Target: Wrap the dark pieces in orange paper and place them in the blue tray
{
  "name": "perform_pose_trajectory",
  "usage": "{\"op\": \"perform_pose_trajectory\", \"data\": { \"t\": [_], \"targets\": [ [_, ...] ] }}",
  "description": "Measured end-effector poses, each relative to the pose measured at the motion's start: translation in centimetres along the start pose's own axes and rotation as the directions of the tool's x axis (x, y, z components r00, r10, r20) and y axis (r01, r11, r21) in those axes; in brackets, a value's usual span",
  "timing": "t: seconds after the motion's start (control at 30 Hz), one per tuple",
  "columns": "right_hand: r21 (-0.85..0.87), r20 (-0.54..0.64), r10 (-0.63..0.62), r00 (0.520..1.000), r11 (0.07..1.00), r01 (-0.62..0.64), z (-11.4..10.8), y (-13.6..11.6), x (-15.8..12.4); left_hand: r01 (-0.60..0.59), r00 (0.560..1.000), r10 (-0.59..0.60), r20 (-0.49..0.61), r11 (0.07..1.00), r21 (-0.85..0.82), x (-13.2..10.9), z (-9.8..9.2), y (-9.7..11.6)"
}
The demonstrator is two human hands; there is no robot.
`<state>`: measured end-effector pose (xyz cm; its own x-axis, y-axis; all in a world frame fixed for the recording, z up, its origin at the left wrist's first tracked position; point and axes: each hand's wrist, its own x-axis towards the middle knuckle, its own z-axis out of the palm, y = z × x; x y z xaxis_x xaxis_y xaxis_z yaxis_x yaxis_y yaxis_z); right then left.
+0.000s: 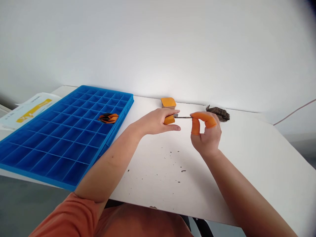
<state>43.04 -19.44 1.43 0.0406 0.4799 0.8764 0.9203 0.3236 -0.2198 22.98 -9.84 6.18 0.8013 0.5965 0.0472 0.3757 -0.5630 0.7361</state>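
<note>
My right hand (206, 130), with orange covers on its thumb and fingertips, pinches the end of a thin dark strip-like piece (184, 117) seen edge-on. The other end of that piece reaches my left hand (158, 120). Between the left thumb and index finger, which point forward apart from each other, is an orange shape (169, 119); whether it is a finger cover or a held piece I cannot make out. Just behind the left hand sits a stack topped with orange squares (168, 102). A pile of thin dark brown pieces (218, 113) lies beyond the right hand, partly hidden by it.
A blue compartment tray (81, 148) covers the table's left side; a bundle of orange and dark pieces (108, 118) lies in it. Beyond its left edge is a white and yellow printed packet (33, 110). Dark crumbs (182, 171) dot the white table (153, 184). A wall rises behind.
</note>
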Motion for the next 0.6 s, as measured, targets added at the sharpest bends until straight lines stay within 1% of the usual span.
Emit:
{"op": "perform_pose_trajectory", "data": {
  "t": [0.1,0.23,0.43,0.53,0.6],
  "targets": [
    [-0.013,0.003,-0.024,1.0,1.0,0.024,0.0,0.2,0.3,-0.012,1.0,0.011,-0.004,1.0,-0.011,0.0,0.0,-0.1],
    [-0.045,-0.02,-0.022,1.0,0.999,0.022,0.0,0.3,1.1,-0.026,1.0,0.025,-0.018,1.0,-0.01,0.0,0.0,-0.2],
    [0.024,0.013,-0.173,0.985,0.985,0.173,0.4,0.5,1.4,-0.016,1.0,0.016,-0.024,1.0,-0.014,0.0,0.1,-0.5],
    [-0.024,0.046,-0.197,0.979,0.98,0.199,0.6,0.7,1.4,-0.011,1.0,0.011,-0.017,1.0,-0.009,0.0,0.0,-0.6],
    [-0.067,0.053,-0.234,0.971,0.969,0.237,0.6,0.8,1.5,-0.004,1.0,0.004,-0.006,1.0,0.009,0.0,0.0,-0.5]
  ]
}}
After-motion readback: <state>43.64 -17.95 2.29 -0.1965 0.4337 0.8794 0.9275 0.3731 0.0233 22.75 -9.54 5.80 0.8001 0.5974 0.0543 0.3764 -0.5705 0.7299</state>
